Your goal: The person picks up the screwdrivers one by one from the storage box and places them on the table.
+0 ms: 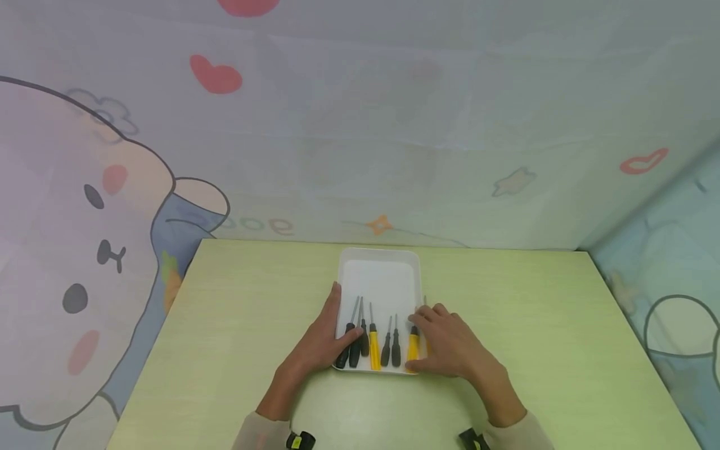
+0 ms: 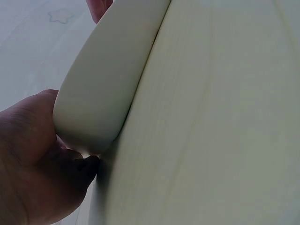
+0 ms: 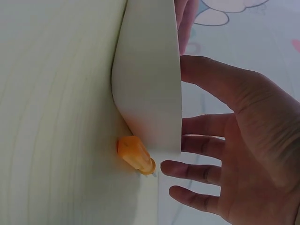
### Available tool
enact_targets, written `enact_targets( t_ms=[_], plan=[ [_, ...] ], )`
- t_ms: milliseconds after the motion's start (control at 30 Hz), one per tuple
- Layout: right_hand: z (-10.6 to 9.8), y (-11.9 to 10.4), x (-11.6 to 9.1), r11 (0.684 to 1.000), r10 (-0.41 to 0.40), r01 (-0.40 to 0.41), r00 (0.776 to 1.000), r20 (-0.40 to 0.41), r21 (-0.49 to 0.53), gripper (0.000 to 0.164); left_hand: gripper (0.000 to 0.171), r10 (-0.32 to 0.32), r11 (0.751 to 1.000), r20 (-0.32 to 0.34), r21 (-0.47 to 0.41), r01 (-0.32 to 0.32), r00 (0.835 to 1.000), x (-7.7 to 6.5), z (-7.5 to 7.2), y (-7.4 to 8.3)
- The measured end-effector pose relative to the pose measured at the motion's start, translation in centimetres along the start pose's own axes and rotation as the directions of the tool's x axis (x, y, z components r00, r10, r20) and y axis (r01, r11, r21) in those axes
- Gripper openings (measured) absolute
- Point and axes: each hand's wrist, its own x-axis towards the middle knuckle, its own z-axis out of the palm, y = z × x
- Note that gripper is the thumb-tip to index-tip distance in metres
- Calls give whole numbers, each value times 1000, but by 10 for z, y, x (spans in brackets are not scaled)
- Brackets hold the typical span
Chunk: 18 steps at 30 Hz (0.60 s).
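Observation:
A white tray (image 1: 379, 275) holds several screwdrivers, some with black handles, others yellow. My left hand (image 1: 323, 340) holds its near left corner, the fingers along the outer left side and the thumb reaching over the black-handled screwdrivers (image 1: 354, 354). Over the right rim, the thumb and first fingers of my right hand (image 1: 450, 344) hold a yellow-handled screwdriver (image 1: 413, 345) inside the tray; the wall hides their tips in the right wrist view. Outside the tray, an orange-yellow screwdriver (image 3: 135, 153) lies on the table beside the right wall, partly under my right hand.
The pale wooden table (image 1: 534, 312) extends to both sides of the tray. Behind it hangs a printed cloth (image 1: 365, 125) with hearts and a cartoon animal. Between the tray's right half and middle lie two small dark screwdrivers (image 1: 396, 353).

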Motion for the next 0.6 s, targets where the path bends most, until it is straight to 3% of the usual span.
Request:
enact_targets(
  t_ms=[367, 600],
  plan=[
    [-3, -4, 4, 997, -17, 20, 999, 42, -68, 84, 90, 13, 1000, -6, 25, -13, 1000, 0, -3, 2],
    [-4, -6, 6, 997, -14, 19, 998, 65, -77, 81, 91, 34, 999, -3, 9, -34, 999, 0, -3, -1]
  ],
)
